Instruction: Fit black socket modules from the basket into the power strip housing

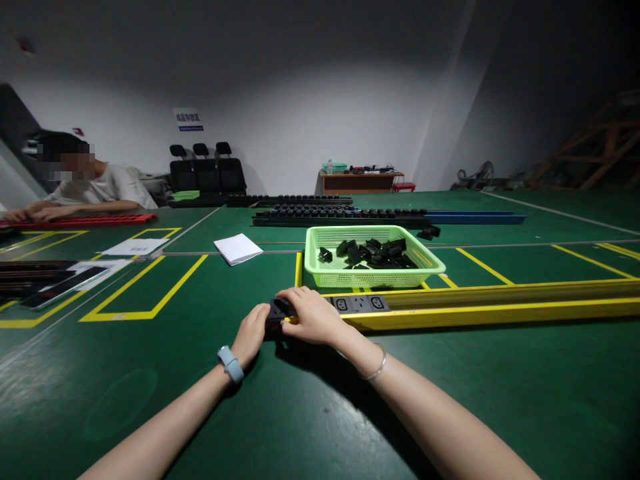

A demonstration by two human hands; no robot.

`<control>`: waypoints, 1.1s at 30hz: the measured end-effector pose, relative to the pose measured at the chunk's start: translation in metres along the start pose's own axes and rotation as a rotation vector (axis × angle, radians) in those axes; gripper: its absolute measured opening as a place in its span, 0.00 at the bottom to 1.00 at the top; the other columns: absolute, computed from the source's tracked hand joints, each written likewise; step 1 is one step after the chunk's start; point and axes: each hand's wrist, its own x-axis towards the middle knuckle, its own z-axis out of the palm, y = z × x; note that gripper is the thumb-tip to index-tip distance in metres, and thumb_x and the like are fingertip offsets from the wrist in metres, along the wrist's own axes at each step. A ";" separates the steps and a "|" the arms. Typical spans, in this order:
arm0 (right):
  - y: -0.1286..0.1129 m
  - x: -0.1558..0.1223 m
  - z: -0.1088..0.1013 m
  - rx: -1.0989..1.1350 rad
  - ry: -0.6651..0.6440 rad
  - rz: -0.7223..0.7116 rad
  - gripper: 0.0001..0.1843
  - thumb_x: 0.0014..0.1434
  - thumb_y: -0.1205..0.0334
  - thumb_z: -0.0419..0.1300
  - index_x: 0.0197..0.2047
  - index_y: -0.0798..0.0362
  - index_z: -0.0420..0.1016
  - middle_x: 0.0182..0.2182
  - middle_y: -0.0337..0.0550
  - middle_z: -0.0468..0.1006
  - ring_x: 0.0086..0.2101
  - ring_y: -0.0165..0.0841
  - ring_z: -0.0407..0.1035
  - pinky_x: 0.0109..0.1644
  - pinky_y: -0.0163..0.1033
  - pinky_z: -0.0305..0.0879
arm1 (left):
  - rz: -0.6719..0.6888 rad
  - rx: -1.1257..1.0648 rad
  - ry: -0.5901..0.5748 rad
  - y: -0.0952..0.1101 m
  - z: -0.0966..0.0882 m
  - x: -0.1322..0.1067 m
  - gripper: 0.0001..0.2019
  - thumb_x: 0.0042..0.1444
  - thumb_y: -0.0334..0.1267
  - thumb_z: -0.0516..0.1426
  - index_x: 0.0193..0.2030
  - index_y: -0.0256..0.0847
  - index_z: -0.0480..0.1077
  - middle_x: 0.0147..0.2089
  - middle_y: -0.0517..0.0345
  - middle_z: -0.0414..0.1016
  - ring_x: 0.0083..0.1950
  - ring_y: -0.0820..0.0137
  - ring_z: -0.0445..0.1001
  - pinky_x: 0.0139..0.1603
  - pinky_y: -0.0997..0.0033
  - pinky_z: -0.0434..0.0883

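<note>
A long yellow metal channel (480, 317) lies across the table in front of me, with black socket modules (360, 304) set in its left part. A black end piece (276, 312) sits at the channel's left end. My left hand (251, 335) closes against the outer side of this black piece, fingertips partly hidden. My right hand (315, 317) grips over the channel's left end, thumb on the near side and fingers over the top. Just behind stands a light green basket (373, 280) of loose black plastic parts (373, 253).
A folded white paper (238, 249) lies left of the basket. Black strips (340, 217) and a blue channel (475, 218) lie farther back. A phone (65, 288) rests at left. Across the table, a person (107, 183) works near a red channel (115, 220).
</note>
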 end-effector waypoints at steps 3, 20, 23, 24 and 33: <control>0.000 -0.001 0.000 -0.008 0.010 -0.009 0.26 0.55 0.55 0.60 0.55 0.52 0.64 0.48 0.46 0.72 0.48 0.37 0.64 0.53 0.44 0.59 | -0.007 -0.018 -0.005 0.001 0.001 0.000 0.16 0.60 0.46 0.43 0.32 0.41 0.67 0.38 0.54 0.73 0.42 0.63 0.70 0.43 0.66 0.68; 0.001 -0.002 0.002 -0.101 -0.015 -0.031 0.21 0.56 0.51 0.61 0.51 0.50 0.68 0.47 0.46 0.71 0.46 0.36 0.65 0.50 0.43 0.59 | 0.054 -0.005 -0.109 0.002 0.002 0.000 0.20 0.62 0.49 0.46 0.43 0.39 0.74 0.48 0.51 0.75 0.45 0.65 0.72 0.50 0.65 0.67; 0.001 -0.002 0.002 -0.111 -0.011 -0.029 0.21 0.56 0.51 0.61 0.50 0.50 0.68 0.46 0.45 0.70 0.46 0.36 0.64 0.50 0.43 0.59 | 0.046 0.009 -0.118 0.002 0.002 0.000 0.20 0.62 0.48 0.46 0.42 0.38 0.75 0.49 0.51 0.74 0.47 0.64 0.72 0.51 0.65 0.67; 0.000 -0.002 0.002 -0.114 -0.011 -0.029 0.20 0.56 0.52 0.61 0.50 0.50 0.68 0.46 0.45 0.71 0.45 0.36 0.64 0.49 0.43 0.59 | 0.047 0.013 -0.124 0.002 0.002 0.000 0.20 0.61 0.48 0.46 0.42 0.38 0.75 0.50 0.51 0.74 0.47 0.64 0.72 0.52 0.66 0.67; 0.001 -0.003 0.004 -0.145 -0.013 -0.042 0.18 0.57 0.53 0.60 0.49 0.49 0.70 0.46 0.45 0.70 0.45 0.36 0.64 0.49 0.43 0.58 | 0.069 0.045 -0.153 0.005 0.002 -0.001 0.20 0.61 0.47 0.47 0.37 0.39 0.77 0.48 0.52 0.74 0.47 0.64 0.71 0.51 0.68 0.66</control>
